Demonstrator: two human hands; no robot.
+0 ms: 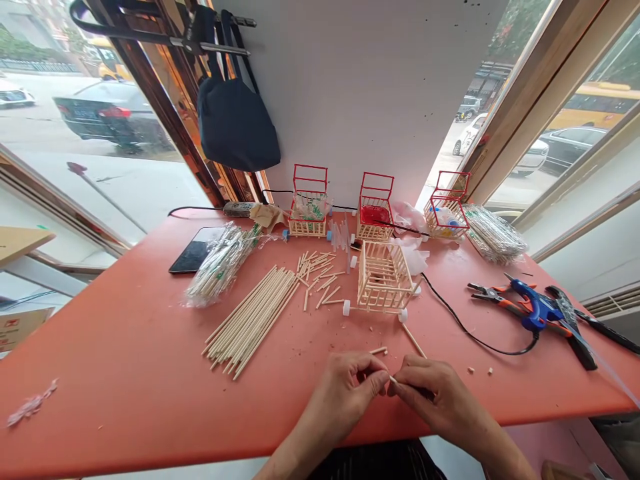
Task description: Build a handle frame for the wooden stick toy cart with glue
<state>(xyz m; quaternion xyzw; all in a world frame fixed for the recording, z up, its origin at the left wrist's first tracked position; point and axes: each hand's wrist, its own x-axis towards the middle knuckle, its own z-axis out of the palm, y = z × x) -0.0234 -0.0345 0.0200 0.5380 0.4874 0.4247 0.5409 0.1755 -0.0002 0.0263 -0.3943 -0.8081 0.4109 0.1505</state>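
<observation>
My left hand (355,387) and my right hand (433,387) meet near the table's front edge, fingertips pinched together on a small pale piece (393,379), mostly hidden between them. Just beyond my fingers lie a short wooden stick (379,351) and a longer one (414,339). A wooden stick cart (384,277) with white wheels stands upright farther back. To its left are scattered short sticks (320,272) and a large pile of long sticks (253,317).
Three small carts with red frames (308,217) (375,217) (447,215) stand at the back. Wrapped sticks (223,263) and a black tablet (193,257) lie left. A blue glue gun (535,307), its cord and pliers (487,293) lie right.
</observation>
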